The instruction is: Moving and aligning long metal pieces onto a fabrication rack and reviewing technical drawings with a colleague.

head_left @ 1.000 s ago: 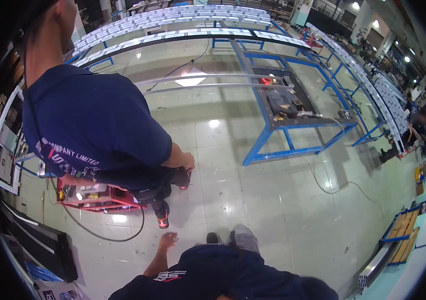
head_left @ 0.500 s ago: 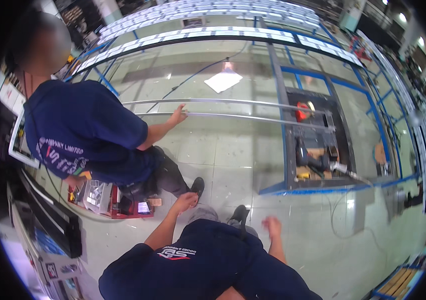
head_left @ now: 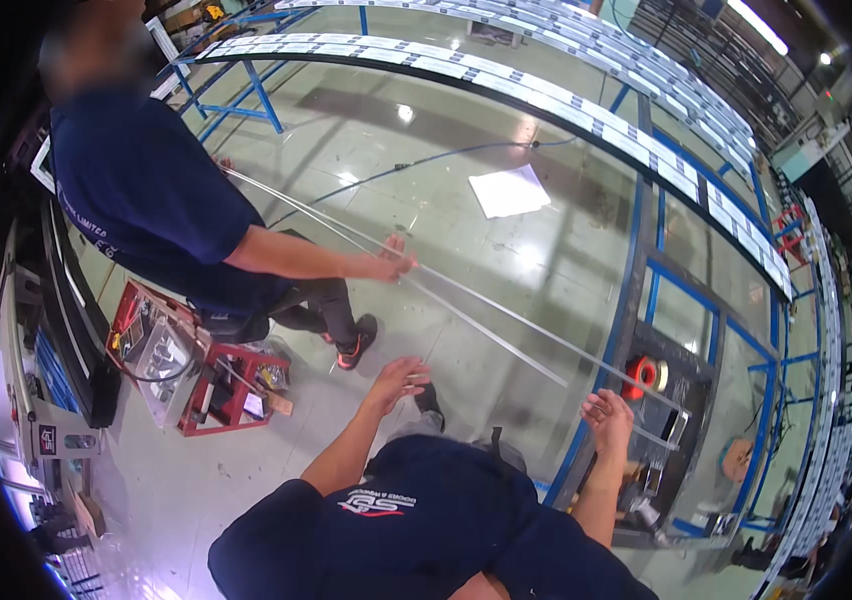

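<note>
Floor: we see a glossy greenish floor (head_left: 426, 200) that mirrors the ceiling lamps as bright spots.
Frames: we see blue steel frames (head_left: 656, 290) standing on the right and at the top left.
Long rack: we find a curved row of pale panels (head_left: 506, 70) along the far side, running down the right edge.
Sheet: we note a white sheet (head_left: 509, 190) lying flat on the floor.
Cable: we see a dark cable (head_left: 426, 160) trailing across the floor near the sheet.
Cart: we see a red cart (head_left: 216, 385) at the left.
Light: we see strip lamps (head_left: 758, 25) glowing at the top right.
</note>
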Tool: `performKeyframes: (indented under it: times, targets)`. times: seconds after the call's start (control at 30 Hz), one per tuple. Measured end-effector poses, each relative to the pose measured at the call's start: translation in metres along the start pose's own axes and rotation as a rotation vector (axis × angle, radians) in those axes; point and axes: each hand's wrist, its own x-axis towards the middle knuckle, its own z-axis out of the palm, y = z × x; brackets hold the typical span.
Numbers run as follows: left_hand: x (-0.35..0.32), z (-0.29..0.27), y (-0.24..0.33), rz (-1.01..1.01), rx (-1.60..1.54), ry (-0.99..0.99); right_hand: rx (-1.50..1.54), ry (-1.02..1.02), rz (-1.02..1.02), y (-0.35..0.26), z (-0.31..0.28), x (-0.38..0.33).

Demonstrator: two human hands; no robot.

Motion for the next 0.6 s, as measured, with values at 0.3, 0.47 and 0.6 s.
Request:
performKeyframes:
  times: [0.3,0.47,0.6]
  targets:
    - [0.082,-0.024,0.032,-0.039,0.433,0.442,0.042,-0.228,-0.055,-0.168,0.075,0.277]
    - [0.026,-0.057,-0.022,-0.182,0.737,0.880,0.183,-0.278,0.005,-0.229,0.099,0.492]
    - [-0.053,0.029,-0.049,-0.301,0.339,1.043,0.397,-0.270,0.102,-0.260,0.134,0.617]
